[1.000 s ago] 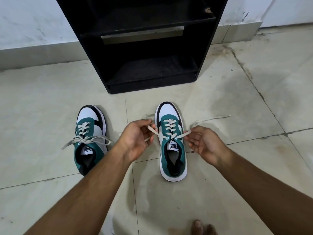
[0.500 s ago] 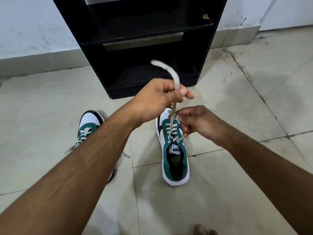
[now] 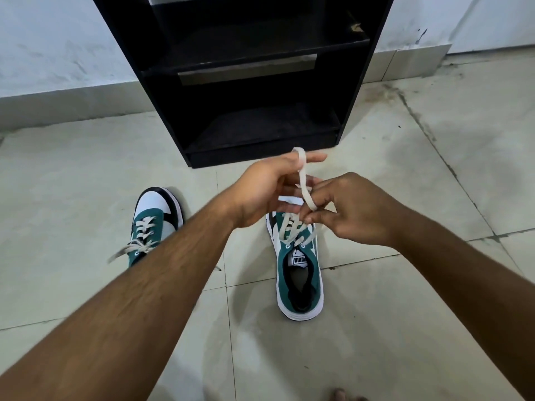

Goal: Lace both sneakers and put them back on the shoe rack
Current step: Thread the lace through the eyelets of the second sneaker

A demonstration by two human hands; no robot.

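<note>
Off to the left of where I'm pinching, the left sneaker (image 3: 155,218) sits on the floor (image 3: 72,175), mostly under my forearm. Its lace looks threaded all the way up, with loose ends trailing out sideways, so I can't tell if it's knotted. My left hand (image 3: 262,192) has the lace (image 3: 304,180) of the right sneaker (image 3: 299,273) pinched between thumb and forefinger, with a loop sticking up just above the fingertips. Right against it, my right hand (image 3: 357,211) is closed on the lower part of that same lace, fingers pressed together. The shoe is directly below the grip, eyelets filled as far as I can see, so I'd say lacing's done and I'm mid-bow. Still left: finish this knot, then both go onto the shoe rack (image 3: 254,82) beyond my hands, whose shelves I can see look bare. My fingers cover the toe end and the actual knot, so how tight it is, no idea.
</note>
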